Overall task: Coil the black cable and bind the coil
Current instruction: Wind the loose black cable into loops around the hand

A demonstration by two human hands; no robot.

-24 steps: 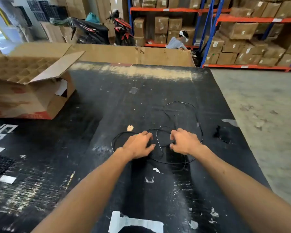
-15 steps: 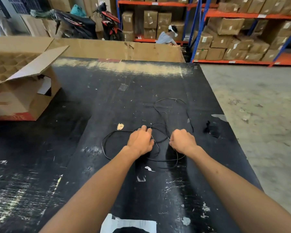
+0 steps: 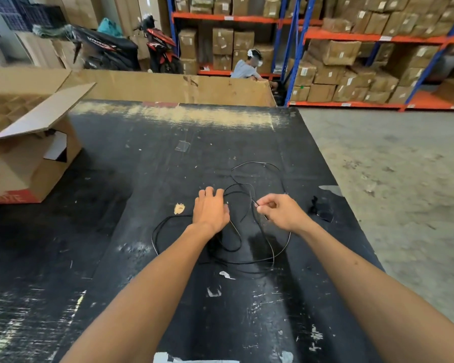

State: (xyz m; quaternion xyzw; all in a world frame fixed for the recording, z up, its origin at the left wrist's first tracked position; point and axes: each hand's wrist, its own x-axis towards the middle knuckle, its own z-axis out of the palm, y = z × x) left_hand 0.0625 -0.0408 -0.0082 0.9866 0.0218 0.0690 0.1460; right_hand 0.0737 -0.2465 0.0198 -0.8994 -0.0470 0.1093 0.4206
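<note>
Here your black surface (image 3: 168, 158) fills most of the view, scuffed and flecked with pale scratches, with a worn bare strip along its far edge. Beyond it stand shelves (image 3: 351, 38) packed with brown cartons, two parked motorbikes (image 3: 131, 45), and a seated person (image 3: 247, 66) behind a long cardboard wall (image 3: 168, 85). On the left of the surface sits an open cardboard box (image 3: 29, 153), one flap raised, dividers showing inside.

Both your forearms reach in from the bottom edge and meet near the middle of the surface. The black cable (image 3: 278, 255) lies there uncoiled, in loose, tangled loops: one wide loop bulges to the left of your left wrist, another sweeps round under your right wrist, and a thinner loop runs away from you toward the far right.

Your left hand (image 3: 211, 209) lies palm down on the tangle, fingers together and pointing away from you, pressing strands against the surface; whether it grips any strand underneath, you cannot tell from here. Your right hand (image 3: 283, 212) is lifted slightly, its thumb and fingers (image 3: 262, 207) pinched shut on a strand of the cable, which rises from the surface up to that pinch.

Just right of your right hand, apart from the cable, a small black strap (image 3: 323, 209) lies crumpled on the surface. A tan chip (image 3: 179, 208) in the surface sits just left of your left hand, and a torn scrap of white tape (image 3: 226, 275) lies below the loops.
</note>
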